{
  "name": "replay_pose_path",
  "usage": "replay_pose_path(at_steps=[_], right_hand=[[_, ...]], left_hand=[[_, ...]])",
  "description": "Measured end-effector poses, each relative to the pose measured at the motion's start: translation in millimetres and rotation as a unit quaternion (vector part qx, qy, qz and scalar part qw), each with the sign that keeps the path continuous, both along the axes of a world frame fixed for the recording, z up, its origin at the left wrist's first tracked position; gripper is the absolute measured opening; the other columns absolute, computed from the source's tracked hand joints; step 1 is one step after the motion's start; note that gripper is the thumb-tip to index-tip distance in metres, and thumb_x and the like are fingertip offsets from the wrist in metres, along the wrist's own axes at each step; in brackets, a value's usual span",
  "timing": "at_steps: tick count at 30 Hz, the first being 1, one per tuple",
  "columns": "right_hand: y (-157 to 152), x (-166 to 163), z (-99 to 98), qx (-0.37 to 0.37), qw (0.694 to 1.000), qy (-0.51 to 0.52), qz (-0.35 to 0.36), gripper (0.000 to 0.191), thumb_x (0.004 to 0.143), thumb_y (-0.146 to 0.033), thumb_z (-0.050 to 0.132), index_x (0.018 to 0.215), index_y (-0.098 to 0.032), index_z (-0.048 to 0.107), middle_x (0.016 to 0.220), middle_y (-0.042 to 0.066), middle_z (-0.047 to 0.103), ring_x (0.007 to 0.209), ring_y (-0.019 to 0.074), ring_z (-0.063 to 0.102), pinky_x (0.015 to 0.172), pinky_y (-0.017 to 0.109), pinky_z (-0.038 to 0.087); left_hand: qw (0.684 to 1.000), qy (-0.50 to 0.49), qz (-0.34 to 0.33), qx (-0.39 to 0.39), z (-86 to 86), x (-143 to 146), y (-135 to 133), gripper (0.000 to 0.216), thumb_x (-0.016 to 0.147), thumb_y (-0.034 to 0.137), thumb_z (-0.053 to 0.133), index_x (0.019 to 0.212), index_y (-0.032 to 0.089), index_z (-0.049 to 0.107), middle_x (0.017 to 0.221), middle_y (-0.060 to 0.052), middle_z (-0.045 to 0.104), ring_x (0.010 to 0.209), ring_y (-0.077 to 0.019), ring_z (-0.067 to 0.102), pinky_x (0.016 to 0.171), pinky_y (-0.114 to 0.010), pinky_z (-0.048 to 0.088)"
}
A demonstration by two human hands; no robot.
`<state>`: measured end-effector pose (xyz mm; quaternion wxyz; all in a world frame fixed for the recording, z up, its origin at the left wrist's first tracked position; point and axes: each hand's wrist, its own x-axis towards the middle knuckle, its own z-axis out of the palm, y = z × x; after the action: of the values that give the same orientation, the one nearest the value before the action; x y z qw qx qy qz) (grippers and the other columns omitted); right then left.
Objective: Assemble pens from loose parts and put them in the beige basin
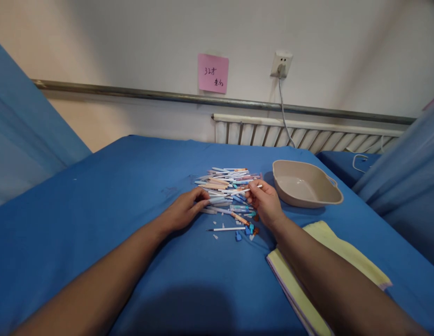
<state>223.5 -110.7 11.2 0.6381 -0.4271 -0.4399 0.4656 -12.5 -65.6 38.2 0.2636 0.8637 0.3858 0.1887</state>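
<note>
My right hand (266, 201) pinches a thin white pen refill (242, 191) between thumb and fingers, its tip pointing left over the pile. My left hand (186, 206) has its thumb and fingers closed on the end of a pale blue pen barrel (217, 200). Behind both hands lies a loose heap of pen barrels and refills (222, 179) in white, peach and blue. Closer to me, a single refill with a dark tip (227, 229) rests on the blue cloth. Small blue pen parts (238, 236) and an orange-marked pen barrel (239, 218) are scattered beside it.
A beige plastic basin (304, 201) stands right of the heap. A folded yellow towel (337, 249) lies partly under my right forearm. The blue-covered table (98, 210) reaches a wall with a metal rail (161, 95), a radiator (258, 135) and a plugged-in cable (282, 102).
</note>
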Motion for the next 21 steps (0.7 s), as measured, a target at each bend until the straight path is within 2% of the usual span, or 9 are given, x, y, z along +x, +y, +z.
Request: replay_pose_path(at_steps=[5,9,13,15,21], right_hand=[[1,-1,-0.4,0.004,1.000,-0.025,0.014,0.029,0.077,-0.047,0.059,0.072,-0.019,0.056,0.060,-0.002,0.055,0.049,0.0083,0.045,0.049,0.021,0.036],[0,-8,-3.2,0.011,0.994,-0.106,0.038,0.034,0.082,-0.053,0.051,0.077,-0.020,0.057,0.062,-0.002,0.057,0.051,0.0098,0.048,0.052,0.022,0.039],[-4,-13,-9.8,0.040,0.959,-0.266,0.094,0.041,0.088,-0.055,0.039,0.078,-0.021,0.058,0.064,0.000,0.059,0.056,0.0123,0.053,0.055,0.024,0.040],[-7,-14,-12.2,0.053,0.941,-0.315,0.109,0.042,0.090,-0.053,0.035,0.077,-0.021,0.059,0.064,0.000,0.060,0.057,0.0127,0.053,0.055,0.024,0.039],[-7,-15,-12.8,0.031,0.947,-0.292,0.130,0.049,0.090,-0.057,0.032,0.079,-0.019,0.062,0.064,0.001,0.061,0.055,0.0127,0.054,0.053,0.024,0.040]], left_hand=[[1.000,-0.008,-0.009,-0.001,0.3,1,-1,0.021,0.087,0.037,0.042,0.089,0.019,0.054,0.082,0.000,0.058,0.076,-0.0162,0.053,0.071,-0.029,0.041],[0.999,-0.029,-0.005,-0.030,-0.8,3,-3,0.022,0.086,0.038,0.045,0.089,0.019,0.054,0.081,0.000,0.058,0.075,-0.0161,0.052,0.070,-0.029,0.042],[0.990,-0.071,-0.017,-0.117,-4.0,9,-9,0.022,0.085,0.039,0.047,0.089,0.018,0.052,0.075,0.001,0.056,0.068,-0.0139,0.052,0.063,-0.027,0.043],[0.984,-0.089,-0.024,-0.151,-5.4,12,-12,0.022,0.084,0.039,0.049,0.089,0.017,0.052,0.072,0.001,0.055,0.065,-0.0128,0.051,0.061,-0.026,0.042],[0.977,-0.110,-0.030,-0.183,-5.1,15,-15,0.021,0.083,0.038,0.050,0.088,0.018,0.052,0.070,0.002,0.053,0.063,-0.0118,0.050,0.061,-0.025,0.042]])
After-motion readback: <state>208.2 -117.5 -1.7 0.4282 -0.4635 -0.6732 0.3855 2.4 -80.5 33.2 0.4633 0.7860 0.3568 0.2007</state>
